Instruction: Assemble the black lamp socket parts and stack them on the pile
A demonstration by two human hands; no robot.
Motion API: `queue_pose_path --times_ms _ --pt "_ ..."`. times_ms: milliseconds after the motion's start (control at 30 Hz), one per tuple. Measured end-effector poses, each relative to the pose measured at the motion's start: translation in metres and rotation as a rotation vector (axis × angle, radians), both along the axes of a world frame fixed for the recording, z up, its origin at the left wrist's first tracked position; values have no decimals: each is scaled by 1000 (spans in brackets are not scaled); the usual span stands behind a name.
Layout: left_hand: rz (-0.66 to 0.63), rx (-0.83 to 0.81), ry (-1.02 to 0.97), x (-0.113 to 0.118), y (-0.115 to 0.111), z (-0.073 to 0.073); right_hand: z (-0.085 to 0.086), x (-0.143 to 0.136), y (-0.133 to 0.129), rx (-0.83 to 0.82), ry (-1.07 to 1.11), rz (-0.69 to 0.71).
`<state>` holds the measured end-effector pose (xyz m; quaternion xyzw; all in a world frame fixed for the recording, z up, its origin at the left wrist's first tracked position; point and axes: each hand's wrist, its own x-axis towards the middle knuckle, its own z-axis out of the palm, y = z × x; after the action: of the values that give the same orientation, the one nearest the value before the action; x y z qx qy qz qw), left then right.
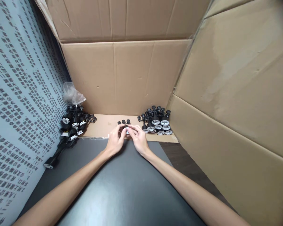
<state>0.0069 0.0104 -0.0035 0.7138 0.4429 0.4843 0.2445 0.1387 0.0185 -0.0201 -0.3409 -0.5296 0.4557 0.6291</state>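
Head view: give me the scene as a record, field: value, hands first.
left hand: fingers and thumb on the part
right hand: same, from the other side
part: small, black and pale, held between both hands; details hidden
beyond hands: three black heads; link to the part unclear
left pile: jumbled black pieces, some with white ends
right group: black pieces, pale round ends toward the person
bag: clear, by the left pile
surface: dark gray

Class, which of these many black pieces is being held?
The black piece at the centre, held by the left hand and the right hand together. The others rest in the left pile and the right cluster, touched by neither hand.
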Motion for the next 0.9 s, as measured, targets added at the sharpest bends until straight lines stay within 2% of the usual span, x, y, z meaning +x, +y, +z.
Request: queue_pose_path --times_ms 367,900 --pt "-12 18 42 0 1 -1 -1 2 -2 89 -77 -39" --pt "34 -35 -106 0 3 1 -3 -1 1 -23 1 31"
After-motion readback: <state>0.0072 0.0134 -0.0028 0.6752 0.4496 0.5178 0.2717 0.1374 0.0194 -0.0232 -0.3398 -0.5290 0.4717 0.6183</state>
